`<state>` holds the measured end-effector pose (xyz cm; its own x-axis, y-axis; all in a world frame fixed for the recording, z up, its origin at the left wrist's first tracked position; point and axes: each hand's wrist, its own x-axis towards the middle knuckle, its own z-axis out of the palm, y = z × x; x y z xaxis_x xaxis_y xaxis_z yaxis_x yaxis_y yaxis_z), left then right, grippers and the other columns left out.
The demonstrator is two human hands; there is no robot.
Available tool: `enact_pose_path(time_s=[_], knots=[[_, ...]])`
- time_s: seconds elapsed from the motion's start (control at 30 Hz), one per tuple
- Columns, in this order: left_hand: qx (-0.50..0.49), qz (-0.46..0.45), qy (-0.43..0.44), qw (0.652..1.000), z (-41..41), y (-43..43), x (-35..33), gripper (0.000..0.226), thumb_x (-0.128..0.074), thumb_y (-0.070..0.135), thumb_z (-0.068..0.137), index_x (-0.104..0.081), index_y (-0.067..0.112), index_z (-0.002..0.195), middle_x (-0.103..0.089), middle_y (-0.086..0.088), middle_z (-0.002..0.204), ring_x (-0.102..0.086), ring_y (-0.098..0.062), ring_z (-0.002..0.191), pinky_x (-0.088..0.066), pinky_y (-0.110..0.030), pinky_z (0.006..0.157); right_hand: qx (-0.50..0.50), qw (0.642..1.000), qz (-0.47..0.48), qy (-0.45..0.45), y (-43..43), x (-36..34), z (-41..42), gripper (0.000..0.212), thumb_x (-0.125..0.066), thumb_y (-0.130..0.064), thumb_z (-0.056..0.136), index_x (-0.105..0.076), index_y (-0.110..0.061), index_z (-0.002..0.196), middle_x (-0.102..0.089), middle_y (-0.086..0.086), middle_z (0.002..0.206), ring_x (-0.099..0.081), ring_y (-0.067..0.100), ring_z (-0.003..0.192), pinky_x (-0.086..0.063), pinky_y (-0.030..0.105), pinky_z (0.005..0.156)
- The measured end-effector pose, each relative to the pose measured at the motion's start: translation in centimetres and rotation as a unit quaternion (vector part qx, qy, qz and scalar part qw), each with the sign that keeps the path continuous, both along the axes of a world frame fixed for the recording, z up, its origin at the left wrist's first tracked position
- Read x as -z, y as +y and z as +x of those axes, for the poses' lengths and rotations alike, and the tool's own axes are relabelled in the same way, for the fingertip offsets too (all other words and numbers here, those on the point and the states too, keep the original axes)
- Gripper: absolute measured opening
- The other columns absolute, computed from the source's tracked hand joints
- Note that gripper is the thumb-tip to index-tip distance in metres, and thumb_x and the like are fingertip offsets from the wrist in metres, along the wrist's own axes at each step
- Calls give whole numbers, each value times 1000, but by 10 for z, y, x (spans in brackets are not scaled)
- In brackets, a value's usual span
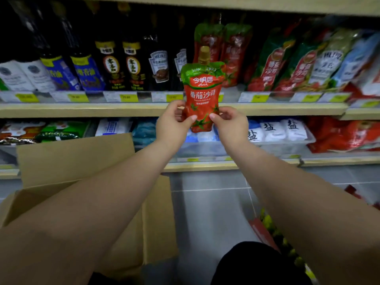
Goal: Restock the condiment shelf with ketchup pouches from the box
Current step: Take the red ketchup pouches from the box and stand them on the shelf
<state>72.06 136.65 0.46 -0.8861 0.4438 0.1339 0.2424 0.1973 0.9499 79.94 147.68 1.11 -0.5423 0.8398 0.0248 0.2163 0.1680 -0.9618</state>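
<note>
I hold one red ketchup pouch point(202, 93) with a green top and a gold cap upright in front of the condiment shelf point(123, 110). My left hand point(173, 124) pinches its lower left edge and my right hand point(231, 124) pinches its lower right edge. Behind it, two matching ketchup pouches point(223, 48) stand at the back of the shelf. The open cardboard box point(76, 161) sits at my lower left, its inside hidden by my left arm.
Dark sauce bottles point(117, 64) fill the shelf to the left. Leaning red and green sauce pouches point(287, 64) crowd the right. Price tags point(127, 97) line the shelf edge. The lower shelf holds white salt bags point(273, 130). Grey floor tiles point(209, 202) lie below.
</note>
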Motion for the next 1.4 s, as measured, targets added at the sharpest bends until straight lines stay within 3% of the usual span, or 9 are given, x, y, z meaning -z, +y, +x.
enact_pose_path(time_s=[0.2,0.27,0.43,0.67,0.9,1.2,1.3,1.4], knots=[[-18,43,85,995,-8,74,-27,37,-70,16,79,-57,19,113,-62,7,104,-62,-12,95,-51,-27,86,24,997,76,21,66,-26,-12,36,-68,-23,83,-63,-12,117,-68,3,105,-62,15,94,-48,28,82],[-22,43,108,993,-13,91,-31,36,-70,15,78,-56,20,111,-63,4,107,-62,-14,96,-52,-33,88,23,995,95,34,81,-31,-17,36,-66,-22,84,-62,-12,118,-69,4,112,-62,16,101,-47,27,86],[-30,20,130,991,-25,130,-28,34,-70,19,78,-53,22,108,-64,0,107,-63,-16,95,-53,-40,87,18,991,129,29,117,-30,-30,34,-63,-24,85,-63,-17,118,-70,-1,111,-63,13,99,-40,17,78],[-52,-38,130,989,-43,164,-15,37,-69,19,80,-51,17,113,-64,-4,110,-61,-20,97,-52,-43,88,4,983,184,-6,142,-20,-46,35,-60,-26,88,-61,-15,121,-70,4,108,-63,19,97,-41,22,76],[-38,-134,162,977,-49,179,-13,40,-65,19,84,-48,12,120,-62,-13,112,-58,-29,103,-49,-40,89,5,977,209,-50,149,-15,-51,21,-58,-26,89,-61,-11,104,-68,4,93,-59,21,79,-35,25,63],[-11,-206,174,963,-51,175,-24,53,-67,21,82,-44,15,129,-60,-10,119,-57,-27,109,-49,-36,91,-61,967,230,-92,148,-15,-39,39,-54,-21,91,-48,-9,127,-63,10,115,-61,26,100,-43,26,75],[-10,-204,214,955,-52,163,-25,41,-62,18,82,-50,17,121,-62,-8,112,-59,-24,101,-50,-34,85,-95,946,287,-119,145,-13,-33,37,-51,-18,90,-52,-11,126,-60,12,118,-59,27,102,-43,27,78],[45,-242,247,937,-51,158,-24,34,-54,16,86,-54,20,120,-60,-9,116,-57,-26,104,-48,-36,90,-127,915,344,-167,145,-11,-32,36,-49,-19,90,-55,-11,124,-56,15,121,-56,31,107,-46,32,84]])
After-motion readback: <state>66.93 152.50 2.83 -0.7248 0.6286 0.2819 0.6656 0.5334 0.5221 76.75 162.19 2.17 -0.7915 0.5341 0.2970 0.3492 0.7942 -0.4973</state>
